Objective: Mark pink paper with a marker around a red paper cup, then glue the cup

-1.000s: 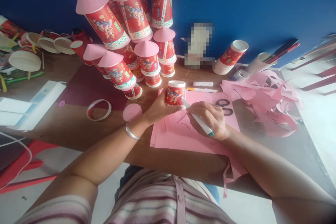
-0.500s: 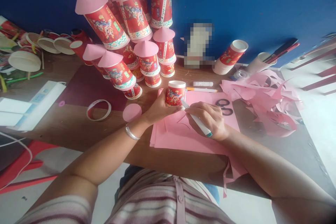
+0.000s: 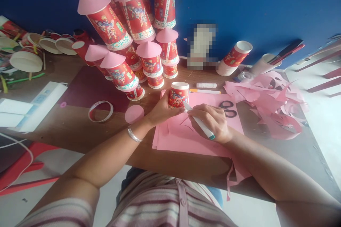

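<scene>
My left hand [image 3: 163, 109] is closed around the lower left side of a red patterned paper cup [image 3: 179, 94] with a white rim. In my right hand [image 3: 211, 120] is a white marker [image 3: 201, 125] with a green end, gripped like a pen. The marker's tip meets the lower right part of the cup, near my left thumb; the exact contact is too small to tell. Beneath both hands lie pink paper sheets [image 3: 186, 142]. Black scissor handles [image 3: 228, 109] show on the sheets, just beyond my right hand.
Several red cup towers with pink cone tops [image 3: 134, 14] stand at the back left. A paper ring [image 3: 93, 117] and a pink paper disc [image 3: 134, 114] lie left. A glue stick [image 3: 206, 85], stacked cups [image 3: 234, 58], a pen holder [image 3: 262, 65] and pink scraps [image 3: 274, 106] lie right.
Almost nothing differs. The view has shifted very slightly, and both hands keep the same hold on the cup and the marker.
</scene>
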Motion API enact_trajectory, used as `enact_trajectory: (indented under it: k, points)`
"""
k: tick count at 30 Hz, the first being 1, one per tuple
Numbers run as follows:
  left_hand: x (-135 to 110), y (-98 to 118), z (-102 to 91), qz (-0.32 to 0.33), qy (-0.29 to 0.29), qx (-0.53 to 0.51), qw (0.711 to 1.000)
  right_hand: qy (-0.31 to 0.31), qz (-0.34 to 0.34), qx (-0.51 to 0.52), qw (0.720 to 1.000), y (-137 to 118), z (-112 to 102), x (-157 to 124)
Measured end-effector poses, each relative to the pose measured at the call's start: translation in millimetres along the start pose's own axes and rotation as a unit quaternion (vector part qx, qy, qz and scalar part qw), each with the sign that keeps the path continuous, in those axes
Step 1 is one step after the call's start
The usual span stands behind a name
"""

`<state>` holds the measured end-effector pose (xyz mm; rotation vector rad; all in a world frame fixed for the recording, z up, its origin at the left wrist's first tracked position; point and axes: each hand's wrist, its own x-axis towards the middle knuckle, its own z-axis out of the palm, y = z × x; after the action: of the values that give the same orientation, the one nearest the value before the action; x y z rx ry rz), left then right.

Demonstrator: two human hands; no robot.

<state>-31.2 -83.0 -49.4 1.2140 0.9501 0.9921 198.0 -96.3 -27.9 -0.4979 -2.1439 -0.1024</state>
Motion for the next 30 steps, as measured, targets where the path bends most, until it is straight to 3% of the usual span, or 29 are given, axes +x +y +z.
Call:
enact_trajectory:
  k: [30]
  points:
    - [-0.6, 4.7, 2.0, -0.002, -0.005, 0.004, 1.0, 0.007, 0.012, 0.008, 1.0, 0.4, -0.4, 1.3]
